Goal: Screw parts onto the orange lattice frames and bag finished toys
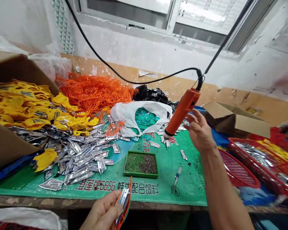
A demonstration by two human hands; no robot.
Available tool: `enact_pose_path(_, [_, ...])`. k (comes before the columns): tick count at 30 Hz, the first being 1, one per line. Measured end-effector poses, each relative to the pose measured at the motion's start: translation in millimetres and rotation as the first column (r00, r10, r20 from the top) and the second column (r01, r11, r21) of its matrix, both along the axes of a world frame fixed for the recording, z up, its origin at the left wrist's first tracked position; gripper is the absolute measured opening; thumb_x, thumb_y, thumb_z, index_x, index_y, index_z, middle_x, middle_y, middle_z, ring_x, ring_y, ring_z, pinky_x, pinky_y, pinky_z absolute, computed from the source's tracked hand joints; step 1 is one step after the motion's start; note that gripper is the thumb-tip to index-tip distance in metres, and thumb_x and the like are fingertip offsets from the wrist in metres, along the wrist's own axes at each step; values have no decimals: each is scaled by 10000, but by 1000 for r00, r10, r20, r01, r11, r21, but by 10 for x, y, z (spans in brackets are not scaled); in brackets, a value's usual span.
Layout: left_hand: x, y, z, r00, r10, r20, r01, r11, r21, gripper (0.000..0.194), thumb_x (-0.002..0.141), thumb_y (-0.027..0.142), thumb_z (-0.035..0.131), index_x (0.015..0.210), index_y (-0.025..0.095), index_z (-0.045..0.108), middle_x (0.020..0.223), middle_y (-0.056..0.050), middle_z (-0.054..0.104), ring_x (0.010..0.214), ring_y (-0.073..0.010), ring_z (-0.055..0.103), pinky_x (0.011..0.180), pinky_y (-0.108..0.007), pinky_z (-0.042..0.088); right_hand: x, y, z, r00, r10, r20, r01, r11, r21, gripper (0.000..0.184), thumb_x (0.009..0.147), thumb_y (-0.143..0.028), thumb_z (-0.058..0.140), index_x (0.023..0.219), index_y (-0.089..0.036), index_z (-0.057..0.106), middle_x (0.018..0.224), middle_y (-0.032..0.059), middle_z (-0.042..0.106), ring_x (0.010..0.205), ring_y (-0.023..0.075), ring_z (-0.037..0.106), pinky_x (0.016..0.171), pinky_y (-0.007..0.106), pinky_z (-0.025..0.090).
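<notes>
My left hand [103, 212] is at the bench's front edge, fingers closed on a small stack of an orange plastic frame and a silver metal piece [123, 203]. My right hand [199, 131] is raised over the green mat [168, 166] with fingers spread, just beside a hanging orange electric screwdriver [182, 111] but not gripping it. The screwdriver dangles tip-down on a black cable [124, 76]. A green tray of small screws [141, 164] sits on the mat between my hands.
A heap of silver metal pieces [81, 153] lies left, with yellow plastic parts [31, 108] spilling from a cardboard box and orange frames [93, 91] behind. A white bag of teal parts [144, 118], a small screwdriver [175, 180] and red baskets [259, 163] are on the right.
</notes>
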State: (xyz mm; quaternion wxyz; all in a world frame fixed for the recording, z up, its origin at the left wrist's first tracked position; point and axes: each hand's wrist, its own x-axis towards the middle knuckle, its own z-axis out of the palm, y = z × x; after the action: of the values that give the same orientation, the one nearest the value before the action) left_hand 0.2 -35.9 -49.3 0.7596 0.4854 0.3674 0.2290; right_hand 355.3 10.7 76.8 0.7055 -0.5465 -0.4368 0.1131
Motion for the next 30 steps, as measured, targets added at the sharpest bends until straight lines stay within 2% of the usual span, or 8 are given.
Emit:
enact_pose_path(4, [14,6,-7,998,0,58,0,1000,-10,377,759,537,644,965,224,688,845,-21,665,853,-212,597,860,-348,455,-145,314,149,983,168,-78,-172,984,-44,471,516,-339,770,938,-217,600,910,18,647,792,169,619,720,353,521])
enact_pose_path(8, [37,17,102,999,6,54,-5,1000,-22,368,737,497,662,954,202,692,770,-14,647,779,-203,585,793,-323,457,-185,361,273,962,225,-157,-241,966,-95,439,479,-253,787,877,-194,612,768,1,651,667,147,596,615,307,494])
enact_pose_path(11, [65,13,265,999,33,15,-33,999,-22,320,769,436,633,957,185,692,718,-6,621,737,-187,560,755,-295,442,-344,273,273,947,254,-195,-280,953,-119,447,469,-188,800,880,-198,627,710,-10,653,634,140,591,557,267,462])
enact_pose_path(15, [133,-4,405,994,85,68,-83,996,-33,239,763,372,624,867,165,683,702,-5,599,674,-150,511,672,-251,415,-739,87,218,919,287,-270,-324,941,-103,361,550,-233,772,884,-195,640,628,-8,645,564,148,582,545,299,478])
enact_pose_path(20, [231,-33,376,975,160,156,-119,963,-243,153,682,253,621,789,147,646,629,33,511,528,-73,402,506,-184,304,-1206,-124,271,875,292,-385,-301,953,38,274,568,-246,704,823,-172,635,551,6,616,509,180,570,531,363,485])
enact_pose_path(23, [276,-41,348,955,208,211,-127,931,-343,146,641,211,612,758,129,640,595,36,496,476,-54,384,479,-175,294,-1376,-210,324,863,303,-404,-277,953,123,208,576,-264,664,754,-161,630,537,14,591,511,177,553,545,379,478])
enact_pose_path(27, [292,-44,348,936,236,260,-122,913,-389,123,617,202,626,713,124,630,569,34,489,445,-49,383,455,-175,296,-1507,-303,317,832,367,-416,-312,930,196,133,599,-266,623,689,-170,601,538,16,559,517,164,525,540,371,462])
enact_pose_path(30, [276,-51,350,935,243,260,-129,912,-388,154,621,213,638,744,121,647,581,31,500,452,-49,394,454,-171,297,-1567,-364,278,808,400,-433,-342,916,208,204,601,-271,613,776,-170,636,557,8,543,523,147,497,541,360,459])
